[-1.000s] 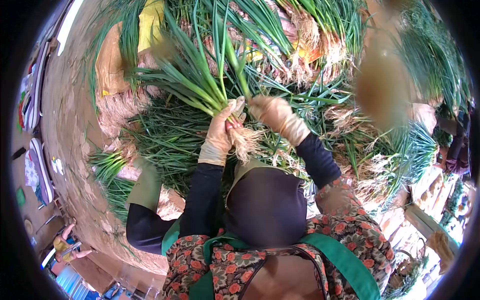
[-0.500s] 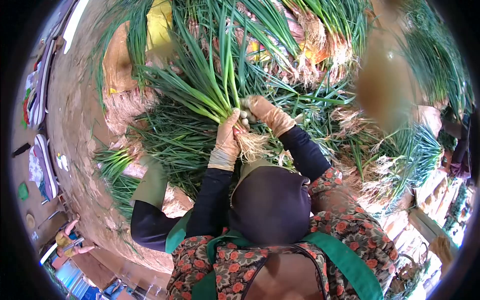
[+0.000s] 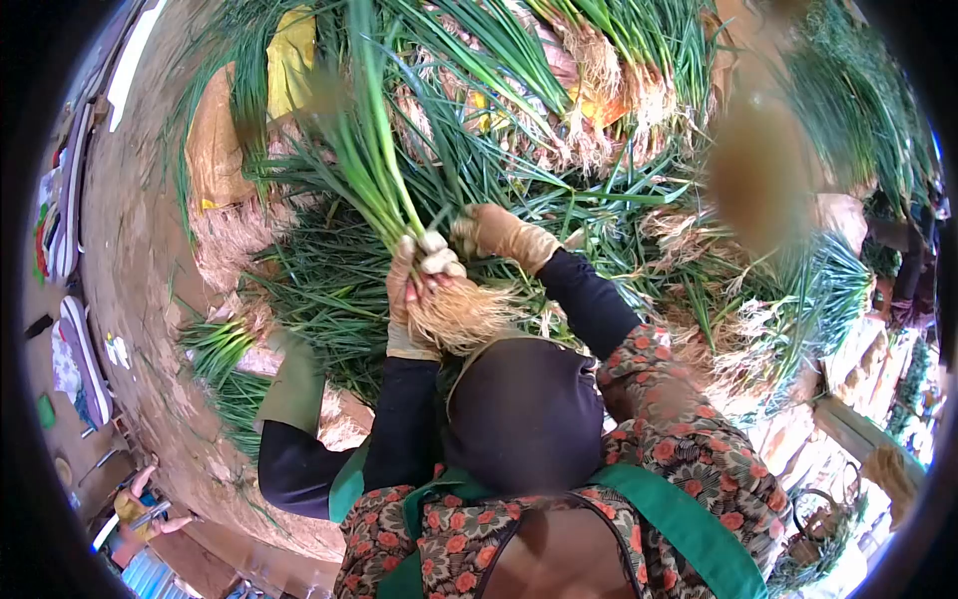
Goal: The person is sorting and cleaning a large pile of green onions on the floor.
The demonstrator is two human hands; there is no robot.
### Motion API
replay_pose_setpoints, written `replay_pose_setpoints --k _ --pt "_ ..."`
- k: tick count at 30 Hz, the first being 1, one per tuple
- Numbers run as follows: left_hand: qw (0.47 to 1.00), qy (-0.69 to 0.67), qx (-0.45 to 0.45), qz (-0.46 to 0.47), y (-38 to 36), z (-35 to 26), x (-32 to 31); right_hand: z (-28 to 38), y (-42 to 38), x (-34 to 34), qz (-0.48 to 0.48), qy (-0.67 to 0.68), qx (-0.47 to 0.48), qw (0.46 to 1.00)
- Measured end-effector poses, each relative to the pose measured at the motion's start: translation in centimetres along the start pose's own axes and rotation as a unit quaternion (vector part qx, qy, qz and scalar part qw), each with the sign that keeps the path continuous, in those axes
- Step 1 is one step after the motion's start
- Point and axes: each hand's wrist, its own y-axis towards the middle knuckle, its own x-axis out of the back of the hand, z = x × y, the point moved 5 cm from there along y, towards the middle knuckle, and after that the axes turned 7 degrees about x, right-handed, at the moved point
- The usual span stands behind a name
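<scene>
My left hand (image 3: 402, 285), in a pale tan glove, is closed around a bunch of green onions (image 3: 382, 195). Its long leaves point up and away, and its pale stringy roots (image 3: 464, 311) spread out below the fingers toward me. Just right of the bunch is my right hand (image 3: 494, 233), gloved as well and apart from the left. Its fingers are curled together, slightly blurred; whether they pinch a leaf I cannot make out. Beneath both hands lies a heap of loose green leaves (image 3: 349, 265).
More rooted onion bunches (image 3: 639, 95) are piled at the far side, with a yellow sack (image 3: 289, 62) to their left. Trimmed roots and stalks (image 3: 738, 329) lie at right. A bare dirt floor (image 3: 140, 250) runs along the left. Another person (image 3: 913, 265) is partly seen at the right edge.
My left hand has moved left and slightly toward me with the bunch, whose leaves now stand more upright. My right hand has come away from the bunch and the left hand.
</scene>
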Motion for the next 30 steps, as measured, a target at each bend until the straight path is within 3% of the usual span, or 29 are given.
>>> replay_pose_setpoints --k 1,3,4,5,7,9,10,11,13,15,17,18,21,22,23,26,29,30 --pt "0.999 0.016 -0.019 0.021 -0.2 -0.2 -1.0 2.9 -2.3 -0.1 0.066 -0.089 -0.033 0.993" --pt "0.998 -0.038 -0.039 -0.026 0.3 -0.8 -1.2 6.1 -4.5 2.3 0.069 -0.141 -0.010 0.988" --pt "0.995 -0.064 -0.051 -0.049 0.4 -1.0 -1.3 4.3 -2.3 6.5 -0.125 -0.311 0.225 0.915" --pt "0.995 -0.089 -0.020 -0.040 0.7 -1.1 -0.5 2.0 -1.6 9.8 -0.301 -0.441 0.431 0.727" --pt "0.996 -0.072 0.040 -0.045 1.2 -0.6 0.9 1.0 -2.2 16.3 -0.422 -0.292 0.143 0.846" --pt "0.998 0.021 0.047 -0.048 2.1 -0.5 2.8 0.2 -2.2 17.4 -0.319 -0.393 -0.008 0.862" --pt "0.988 0.088 0.004 -0.127 2.1 -0.5 2.9 0.6 -2.6 16.4 -0.292 -0.437 0.004 0.851" --pt "0.987 0.096 0.006 -0.129 2.4 -0.2 2.9 1.2 -3.0 14.9 -0.298 -0.413 0.073 0.858" --pt "0.933 0.200 -0.032 -0.296 2.2 -0.1 3.1 4.0 -4.8 10.7 -0.285 -0.380 0.119 0.872" --pt "0.915 0.307 -0.007 -0.262 2.4 -0.8 5.9 5.7 -6.3 5.8 -0.218 -0.407 0.111 0.880" --pt "0.885 0.341 -0.042 -0.314 2.6 -0.7 6.3 7.8 -7.9 1.4 -0.089 -0.405 0.147 0.898" --pt "0.881 0.355 -0.027 -0.311 2.5 -0.7 5.8 5.4 -7.5 1.0 -0.037 -0.415 0.114 0.902" --pt "0.878 0.355 -0.044 -0.317 2.2 -0.9 7.2 4.3 -6.3 3.4 -0.063 -0.265 0.248 0.930" --pt "0.885 0.335 -0.056 -0.318 2.0 -0.7 7.2 3.7 -5.2 4.0 -0.090 -0.154 0.147 0.973" --pt "0.887 0.333 -0.046 -0.317 1.8 -0.4 7.3 3.6 -4.2 3.7 -0.071 -0.044 0.123 0.989" --pt "0.897 0.346 -0.036 -0.273 1.6 0.1 7.0 4.6 -1.9 1.5 -0.014 0.242 0.049 0.969" --pt "0.929 0.284 -0.035 -0.236 1.2 0.0 4.5 1.2 1.9 0.3 -0.101 0.235 0.112 0.960" --pt "0.937 0.285 0.012 -0.202 1.1 -0.4 4.3 1.9 2.0 0.6 -0.186 0.083 0.165 0.965"
